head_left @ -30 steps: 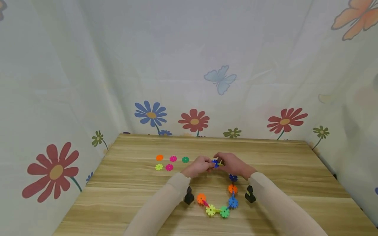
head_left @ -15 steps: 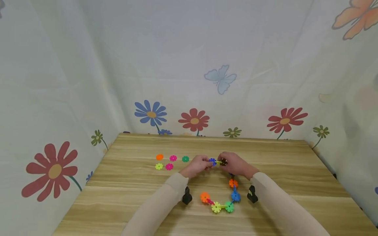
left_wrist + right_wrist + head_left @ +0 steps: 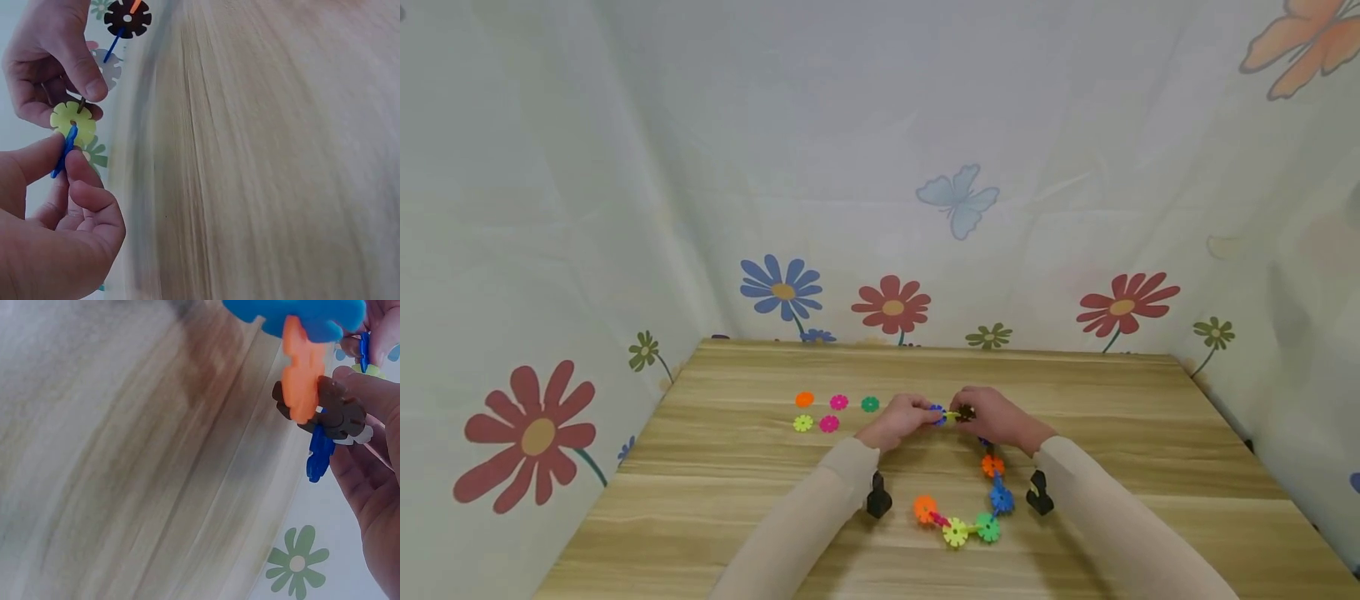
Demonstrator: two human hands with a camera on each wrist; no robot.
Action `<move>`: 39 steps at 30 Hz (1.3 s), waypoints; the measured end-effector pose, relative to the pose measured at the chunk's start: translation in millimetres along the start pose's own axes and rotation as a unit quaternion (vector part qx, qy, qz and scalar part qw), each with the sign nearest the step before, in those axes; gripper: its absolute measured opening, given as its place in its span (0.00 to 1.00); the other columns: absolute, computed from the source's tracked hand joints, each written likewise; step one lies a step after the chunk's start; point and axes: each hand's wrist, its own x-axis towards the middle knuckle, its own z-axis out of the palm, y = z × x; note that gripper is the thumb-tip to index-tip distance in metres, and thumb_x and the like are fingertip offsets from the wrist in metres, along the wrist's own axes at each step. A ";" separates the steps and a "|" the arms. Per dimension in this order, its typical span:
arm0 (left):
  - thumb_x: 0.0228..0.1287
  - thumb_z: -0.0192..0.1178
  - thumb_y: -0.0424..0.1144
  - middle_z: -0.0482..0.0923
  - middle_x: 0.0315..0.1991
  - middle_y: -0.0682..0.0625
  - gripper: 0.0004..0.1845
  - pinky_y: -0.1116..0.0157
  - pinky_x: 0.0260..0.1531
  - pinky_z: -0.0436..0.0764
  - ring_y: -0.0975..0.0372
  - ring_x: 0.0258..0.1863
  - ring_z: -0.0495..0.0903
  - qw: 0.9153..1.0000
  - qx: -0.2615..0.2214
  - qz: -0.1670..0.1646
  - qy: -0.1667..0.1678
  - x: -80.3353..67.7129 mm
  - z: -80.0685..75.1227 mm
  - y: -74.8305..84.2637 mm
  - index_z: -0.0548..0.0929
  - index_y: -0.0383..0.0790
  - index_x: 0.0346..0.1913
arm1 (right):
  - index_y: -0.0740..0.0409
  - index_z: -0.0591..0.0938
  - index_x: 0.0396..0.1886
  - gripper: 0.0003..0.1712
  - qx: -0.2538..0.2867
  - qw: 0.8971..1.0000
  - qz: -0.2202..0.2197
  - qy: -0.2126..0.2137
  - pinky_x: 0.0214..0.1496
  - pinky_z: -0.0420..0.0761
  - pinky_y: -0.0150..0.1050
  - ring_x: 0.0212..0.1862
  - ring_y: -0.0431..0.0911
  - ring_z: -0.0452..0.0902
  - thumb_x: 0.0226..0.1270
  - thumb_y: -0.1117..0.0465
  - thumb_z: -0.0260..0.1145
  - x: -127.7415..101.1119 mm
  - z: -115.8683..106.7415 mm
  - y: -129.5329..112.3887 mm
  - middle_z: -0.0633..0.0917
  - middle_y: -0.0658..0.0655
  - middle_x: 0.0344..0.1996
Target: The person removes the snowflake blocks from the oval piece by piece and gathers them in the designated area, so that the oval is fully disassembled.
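While the wooden bench (image 3: pixel 737 467) carries the loose bits, both hands are up at the far end of a chain of plastic snowflake discs (image 3: pixel 977 500), held just above the surface. The left hand (image 3: pixel 901 422) has its thumb and forefinger pinched on a blue disc (image 3: pixel 64 153), which is slotted edge-on into a yellow disc (image 3: pixel 74 122); you can see that best in the left wrist view. The right hand (image 3: pixel 992 417) pinches the next bit along, fingers curled around a brown disc (image 3: pixel 331 412) that sits right against the yellow one, so the two hands are nearly touching with the yellow piece between them. From the brown disc the chain hangs down and curves back toward the person: a dark blue piece, an orange disc (image 3: pixel 992 465), a blue one, then green, yellow-green, a small pink piece and another orange disc (image 3: pixel 924 507) at the free end, those last ones resting on the bench between the two sleeves. Off to the left, well apart from the hands, five loose discs (image 3: pixel 829 413) lie flat in two short rows: orange, pink, green at the back, yellow and pink in front. Flowery cloth (image 3: pixel 887 208) hangs all around the bench.
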 end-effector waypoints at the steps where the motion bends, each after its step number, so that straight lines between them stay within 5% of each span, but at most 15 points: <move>1: 0.62 0.64 0.38 0.76 0.28 0.50 0.07 0.66 0.27 0.66 0.61 0.26 0.68 1.000 -0.003 -0.004 0.004 -0.1 0.4 1.0 0.80 0.36 0.33 | 0.54 0.81 0.37 0.09 -0.001 1.000 0.001 0.000 0.37 0.76 0.36 0.32 0.37 0.72 0.57 0.64 0.72 0.2 -0.1 0.0 0.77 0.46 0.32; 10: 0.61 0.63 0.34 0.69 0.23 0.51 0.07 0.64 0.24 0.62 0.61 0.19 0.61 1.000 0.001 -0.004 0.015 -0.8 2.3 3.8 0.75 0.37 0.30 | 0.54 0.82 0.38 0.10 -0.009 1.000 0.005 -0.003 0.40 0.78 0.39 0.34 0.39 0.74 0.56 0.63 0.72 1.3 -0.7 -0.4 0.78 0.46 0.34; 19: 0.59 0.64 0.30 0.73 0.28 0.48 0.06 0.65 0.25 0.66 0.59 0.26 0.66 0.999 0.024 -0.008 0.044 0.9 -0.8 5.7 0.76 0.36 0.29 | 0.57 0.82 0.37 0.10 -0.007 1.000 -0.005 -0.001 0.40 0.78 0.41 0.35 0.41 0.75 0.56 0.64 0.72 0.6 -1.6 2.6 0.80 0.49 0.34; 29: 0.60 0.65 0.35 0.74 0.29 0.49 0.08 0.63 0.28 0.69 0.55 0.26 0.68 1.000 -0.002 0.002 0.027 -2.7 -21.2 5.7 0.76 0.36 0.32 | 0.58 0.83 0.38 0.10 -0.004 1.000 0.023 -0.008 0.39 0.77 0.39 0.34 0.39 0.74 0.57 0.63 0.71 -2.3 -1.7 6.6 0.79 0.47 0.34; 39: 0.61 0.64 0.37 0.81 0.32 0.47 0.12 0.56 0.42 0.78 0.44 0.42 0.79 1.000 0.007 0.020 0.015 -9.5 -47.1 6.7 0.76 0.34 0.41 | 0.58 0.82 0.37 0.09 -0.004 1.000 0.027 -0.005 0.38 0.77 0.37 0.33 0.38 0.74 0.57 0.63 0.72 -4.7 -3.9 5.3 0.78 0.46 0.33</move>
